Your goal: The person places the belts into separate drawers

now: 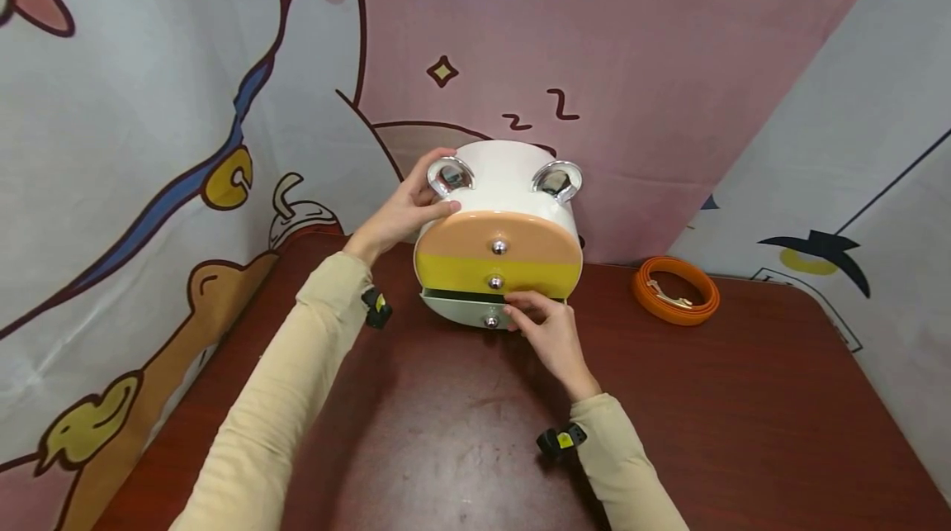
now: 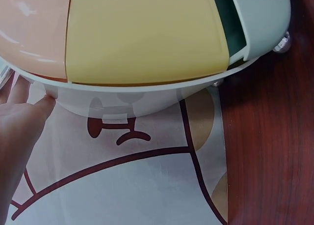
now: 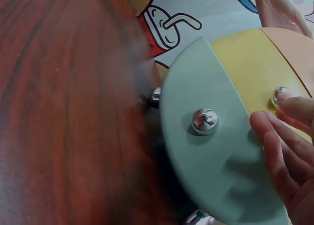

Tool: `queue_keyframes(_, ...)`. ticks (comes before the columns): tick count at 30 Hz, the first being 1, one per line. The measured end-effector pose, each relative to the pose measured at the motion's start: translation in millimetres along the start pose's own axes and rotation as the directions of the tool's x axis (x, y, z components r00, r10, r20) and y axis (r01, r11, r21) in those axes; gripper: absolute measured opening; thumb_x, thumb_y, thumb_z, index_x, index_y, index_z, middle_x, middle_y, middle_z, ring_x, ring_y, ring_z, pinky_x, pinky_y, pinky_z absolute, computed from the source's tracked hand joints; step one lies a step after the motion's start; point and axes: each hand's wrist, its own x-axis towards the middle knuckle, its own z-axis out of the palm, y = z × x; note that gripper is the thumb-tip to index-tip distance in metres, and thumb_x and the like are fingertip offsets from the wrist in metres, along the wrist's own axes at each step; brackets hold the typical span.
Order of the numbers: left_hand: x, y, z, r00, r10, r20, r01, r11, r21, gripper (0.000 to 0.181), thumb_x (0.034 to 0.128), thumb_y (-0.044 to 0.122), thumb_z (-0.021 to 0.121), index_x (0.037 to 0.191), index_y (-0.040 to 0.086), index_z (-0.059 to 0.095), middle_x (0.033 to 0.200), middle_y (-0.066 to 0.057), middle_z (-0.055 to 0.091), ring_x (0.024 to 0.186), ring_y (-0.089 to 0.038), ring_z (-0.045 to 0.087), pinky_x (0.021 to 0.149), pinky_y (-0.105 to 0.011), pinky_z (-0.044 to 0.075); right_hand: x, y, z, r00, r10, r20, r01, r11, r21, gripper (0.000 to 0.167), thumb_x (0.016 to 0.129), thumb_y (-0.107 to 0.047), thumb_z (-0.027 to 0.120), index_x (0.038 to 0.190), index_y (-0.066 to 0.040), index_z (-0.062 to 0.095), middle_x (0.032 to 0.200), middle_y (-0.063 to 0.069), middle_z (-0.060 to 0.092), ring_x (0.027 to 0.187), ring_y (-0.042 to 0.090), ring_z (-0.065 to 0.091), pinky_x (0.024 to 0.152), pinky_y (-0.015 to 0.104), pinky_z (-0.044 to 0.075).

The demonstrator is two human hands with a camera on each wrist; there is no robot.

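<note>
1. A pink-and-white cloth backdrop printed with cartoon figures stands behind and to the sides.
2. In front of it lies a dark red-brown, wood-grained table.
3. A glossy white, rounded cabinet stands at the table's far side, near the middle, its front facing the person.
4. Its front stacks a curved peach drawer, a flat-banded yellow drawer and a pale green, half-moon drawer. The green one sits slightly out, a dark gap above it.
5. The left hand is spread wide against the cabinet's upper left side, thumb and fingers about the ring there.
6. The right hand is at the green drawer's upper edge, thumb and fingertips narrowly parted; whether they pinch it, I cannot tell.
7. A coiled orange belt with a metal buckle lies well to the right.
8. Two shiny silver rings stick up like ears.
9. Each drawer bears a round silver knob.
</note>
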Motion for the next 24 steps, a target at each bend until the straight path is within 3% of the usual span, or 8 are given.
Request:
queue_keyframes(3,-0.3,-0.4,-0.1,1.000,0.003,0.002,-0.003,1.000,-0.001,0.071,0.0922,-0.001,0.062,0.147,0.027,0.029,0.136,-0.013,0.045,0.114,-0.024,0.054,0.084,-0.032,0.048,-2.5,3,3,0.999,0.038,0.011,-0.038,0.999,0.013,0.016,0.086,0.004,0.069,0.103,0.007,0.070,0.087,0.021,0.070,0.064,0.036,0.067,0.056,0.023,0.050)
queue_keyframes(8,-0.7,-0.6,-0.5,1.000,-0.002,-0.002,0.002,1.000,-0.011,0.070,0.0924,-0.002,0.062,0.147,0.027,0.028,0.136,-0.013,0.046,0.113,-0.024,0.055,0.084,-0.032,0.048,-7.5,28,10,0.998,0.057,0.001,-0.057,0.998,0.041,0.018,0.087,-0.001,0.071,0.104,0.003,0.071,0.089,0.015,0.071,0.064,0.030,0.068,0.057,0.024,0.051)
queue_keyframes(14,-0.9,0.2,-1.0,1.000,-0.004,-0.008,0.004,1.000,-0.004,0.070,0.0926,-0.001,0.062,0.148,0.026,0.028,0.137,-0.013,0.045,0.116,-0.025,0.054,0.086,-0.033,0.048,-15.5,39,17,0.998,0.065,-0.001,-0.065,0.996,0.061,0.016,0.088,-0.005,0.071,0.104,-0.003,0.073,0.088,0.009,0.072,0.063,0.021,0.068,0.056,0.029,0.054)
queue_keyframes(19,-0.8,1.3,-0.2,1.000,-0.013,-0.006,0.013,1.000,-0.001,0.070,0.0927,0.000,0.062,0.148,0.027,0.028,0.137,-0.012,0.046,0.115,-0.025,0.054,0.086,-0.034,0.048,-20.3,45,23,0.994,0.110,0.028,-0.111,0.993,0.039,0.022,0.088,-0.002,0.070,0.109,-0.006,0.072,0.089,0.008,0.071,0.062,0.028,0.067,0.047,0.033,0.051)
queue_keyframes(24,-1.1,2.0,0.5,1.000,-0.019,-0.005,0.019,1.000,-0.003,0.071,0.0925,-0.001,0.062,0.148,0.027,0.028,0.137,-0.012,0.046,0.114,-0.025,0.054,0.085,-0.034,0.048,-22.9,49,27,0.982,0.171,0.077,-0.174,0.985,0.023,0.029,0.087,-0.002,0.071,0.115,-0.011,0.070,0.096,0.010,0.071,0.059,0.032,0.066,0.038,0.029,0.045)
